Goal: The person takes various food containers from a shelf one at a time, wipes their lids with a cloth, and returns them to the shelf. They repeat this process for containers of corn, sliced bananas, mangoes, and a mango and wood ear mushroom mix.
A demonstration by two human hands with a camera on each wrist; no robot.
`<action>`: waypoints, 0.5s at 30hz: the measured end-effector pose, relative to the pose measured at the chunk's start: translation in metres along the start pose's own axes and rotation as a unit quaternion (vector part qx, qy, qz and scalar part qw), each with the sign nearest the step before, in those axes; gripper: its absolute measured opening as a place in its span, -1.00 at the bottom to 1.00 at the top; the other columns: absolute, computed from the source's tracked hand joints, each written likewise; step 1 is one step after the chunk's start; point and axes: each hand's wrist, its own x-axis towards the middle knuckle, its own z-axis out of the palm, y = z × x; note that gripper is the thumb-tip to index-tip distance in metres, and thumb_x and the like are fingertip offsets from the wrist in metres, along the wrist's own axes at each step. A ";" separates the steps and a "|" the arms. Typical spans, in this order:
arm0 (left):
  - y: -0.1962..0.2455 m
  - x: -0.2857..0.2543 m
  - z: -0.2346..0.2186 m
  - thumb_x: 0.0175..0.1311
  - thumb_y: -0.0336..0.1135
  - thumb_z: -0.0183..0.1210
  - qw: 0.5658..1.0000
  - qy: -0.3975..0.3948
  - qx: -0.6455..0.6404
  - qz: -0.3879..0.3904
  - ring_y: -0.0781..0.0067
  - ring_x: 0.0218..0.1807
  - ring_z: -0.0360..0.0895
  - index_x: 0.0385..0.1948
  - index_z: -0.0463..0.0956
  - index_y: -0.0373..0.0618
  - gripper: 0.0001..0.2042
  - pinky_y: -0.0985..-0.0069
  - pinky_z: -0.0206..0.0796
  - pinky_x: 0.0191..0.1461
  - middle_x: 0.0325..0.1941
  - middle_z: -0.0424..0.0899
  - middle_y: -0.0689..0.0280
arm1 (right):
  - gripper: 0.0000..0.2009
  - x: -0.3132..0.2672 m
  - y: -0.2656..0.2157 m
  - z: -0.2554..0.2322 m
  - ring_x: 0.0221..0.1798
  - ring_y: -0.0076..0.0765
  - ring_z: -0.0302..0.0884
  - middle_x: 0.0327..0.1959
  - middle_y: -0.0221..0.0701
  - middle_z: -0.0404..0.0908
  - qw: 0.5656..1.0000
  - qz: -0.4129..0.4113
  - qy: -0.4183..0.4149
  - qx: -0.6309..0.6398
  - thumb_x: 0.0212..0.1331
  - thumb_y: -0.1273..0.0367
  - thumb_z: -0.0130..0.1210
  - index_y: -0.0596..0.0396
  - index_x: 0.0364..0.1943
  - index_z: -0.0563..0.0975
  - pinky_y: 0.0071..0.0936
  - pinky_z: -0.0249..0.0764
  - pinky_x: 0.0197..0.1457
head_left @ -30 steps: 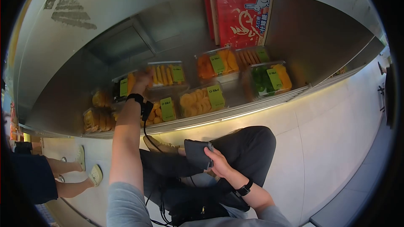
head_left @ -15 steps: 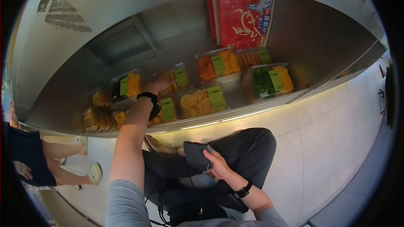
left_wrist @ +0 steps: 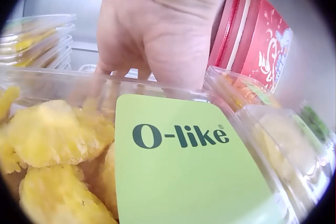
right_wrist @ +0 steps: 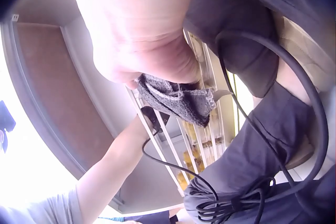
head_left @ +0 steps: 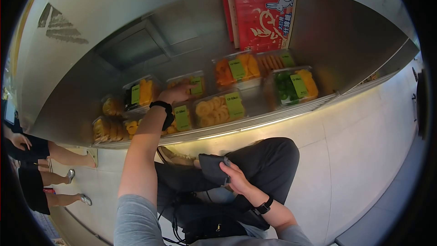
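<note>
My left hand (head_left: 175, 94) reaches into the display case, its fingers over a clear box of yellow fruit (head_left: 173, 83) with a green label. In the left wrist view the hand (left_wrist: 157, 35) extends down behind a nearer box with an "O-like" label (left_wrist: 178, 155) and yellow chunks; its fingertips are hidden. Over the lap, my right hand (head_left: 237, 180) grips a folded dark grey cloth-like item (head_left: 212, 167). The right wrist view shows the item's (right_wrist: 176, 100) woven texture beneath the hand (right_wrist: 147, 50).
Other fruit boxes (head_left: 219, 110) stand left and right of my left hand. A red printed package (head_left: 263, 18) leans at the back. The case's front edge (head_left: 214, 131) runs below the boxes. People's legs (head_left: 68, 155) show at the left. A black cable (right_wrist: 310, 87) loops near my right hand.
My left hand has moved right, from beside the dark-and-orange fruit box to the labelled yellow fruit box, which sits slightly lower and further right. My right hand keeps its grip. The people at left have shifted.
</note>
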 end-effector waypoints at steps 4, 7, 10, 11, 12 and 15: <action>0.004 -0.003 -0.004 0.33 0.00 0.13 1.000 -0.015 -0.005 0.008 0.10 0.55 -0.09 0.40 0.18 0.32 -0.40 0.24 -0.12 0.57 0.55 -0.08 0.15 | -0.58 -0.001 -0.002 0.003 0.21 -0.41 0.47 0.17 -0.33 0.52 1.000 -0.004 0.002 0.002 0.45 0.24 -0.07 0.20 0.25 0.37 -0.45 0.37 0.28; -0.003 0.006 -0.002 0.33 -0.01 0.13 1.000 -0.004 0.005 0.028 0.10 0.50 0.06 0.40 0.20 0.23 -0.41 0.26 -0.02 0.52 0.51 0.06 0.11 | -0.57 0.001 0.001 0.000 0.19 -0.41 0.48 0.16 -0.33 0.52 1.000 -0.016 -0.005 0.007 0.45 0.23 -0.07 0.20 0.26 0.36 -0.45 0.37 0.27; -0.013 0.036 0.004 0.33 0.04 0.12 0.997 0.031 -0.071 -0.001 0.10 0.34 0.35 0.33 0.31 0.04 -0.43 0.30 0.21 0.36 0.27 0.43 0.03 | -0.57 0.003 0.004 -0.003 0.19 -0.44 0.47 0.17 -0.35 0.52 1.000 -0.008 -0.013 0.013 0.45 0.23 -0.07 0.19 0.27 0.36 -0.48 0.37 0.26; -0.011 0.048 -0.001 0.32 0.08 0.11 0.991 0.073 -0.108 -0.026 0.10 0.17 0.48 0.23 0.39 -0.06 -0.45 0.31 0.30 0.24 0.10 0.54 0.03 | -0.57 0.002 0.003 -0.001 0.20 -0.46 0.45 0.17 -0.35 0.51 1.000 -0.005 -0.013 0.011 0.45 0.23 -0.08 0.19 0.27 0.36 -0.49 0.34 0.27; -0.006 0.055 -0.009 0.31 0.12 0.10 0.981 0.116 -0.144 -0.052 0.09 0.01 0.61 0.13 0.47 -0.16 -0.44 0.32 0.40 0.13 -0.07 0.66 0.04 | -0.57 0.001 0.003 -0.001 0.21 -0.47 0.44 0.18 -0.36 0.50 1.000 -0.002 -0.014 0.008 0.45 0.23 -0.08 0.19 0.27 0.36 -0.51 0.32 0.28; 0.023 0.069 -0.027 0.30 0.18 0.07 0.980 0.128 -0.148 -0.027 0.09 -0.26 0.65 -0.07 0.55 -0.23 -0.45 0.31 0.46 -0.01 -0.24 0.70 0.08 | -0.57 0.002 0.005 -0.003 0.23 -0.50 0.41 0.19 -0.37 0.49 1.000 -0.015 -0.024 -0.009 0.45 0.23 -0.08 0.18 0.28 0.35 -0.54 0.27 0.32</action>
